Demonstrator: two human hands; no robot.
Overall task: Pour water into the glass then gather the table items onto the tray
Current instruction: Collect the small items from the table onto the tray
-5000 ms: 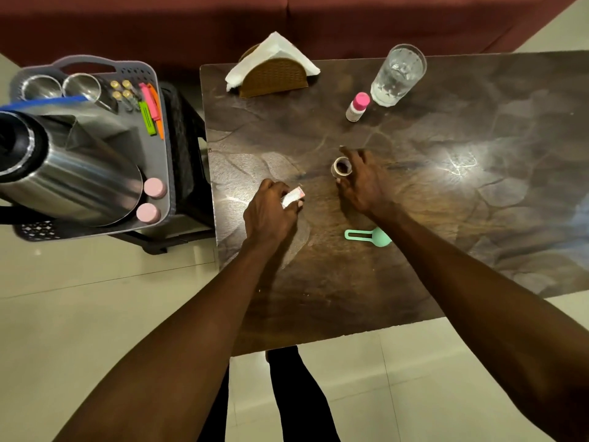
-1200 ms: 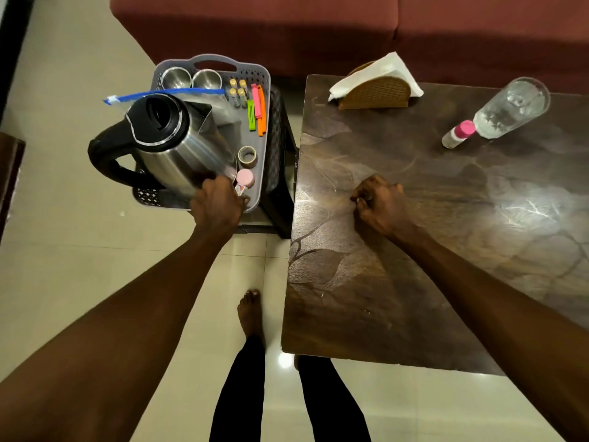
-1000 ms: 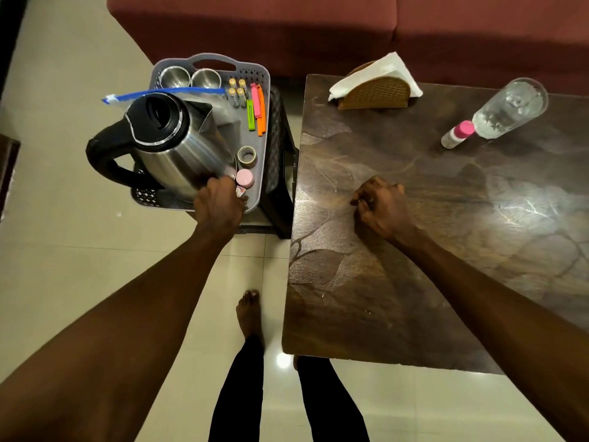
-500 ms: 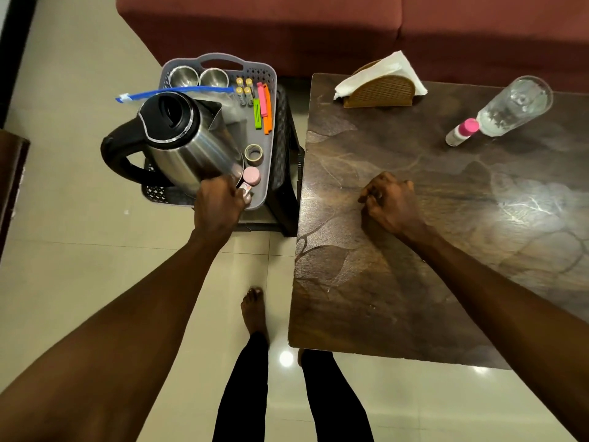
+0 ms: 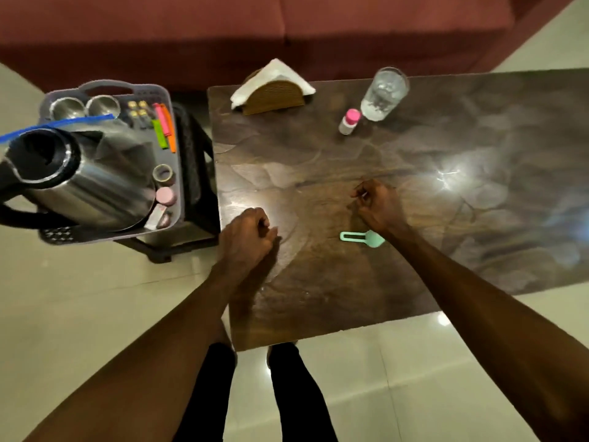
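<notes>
A glass (image 5: 385, 92) with water stands at the far side of the dark table (image 5: 478, 218), with a small pink-capped bottle (image 5: 349, 121) beside it. A mint-green scoop (image 5: 363, 238) lies on the table just under my right wrist. My right hand (image 5: 376, 204) rests curled on the table with nothing visible in it. My left hand (image 5: 247, 239) hovers over the table's left edge in a loose fist, empty. The grey tray (image 5: 178, 173) to the left holds a steel kettle (image 5: 79, 183), a tape roll (image 5: 163, 174), pink lids, markers and two steel cups.
A wicker napkin holder (image 5: 272, 92) with white napkins sits at the table's far left corner. The tray rests on a dark stool (image 5: 197, 186) close to the table. A red sofa (image 5: 287, 33) runs behind. My legs stand at the table's near edge on pale tiles.
My left hand has left the tray, where it set down a small item, and moved right to the table's edge. The view has swung right; the right hand stays roughly in place.
</notes>
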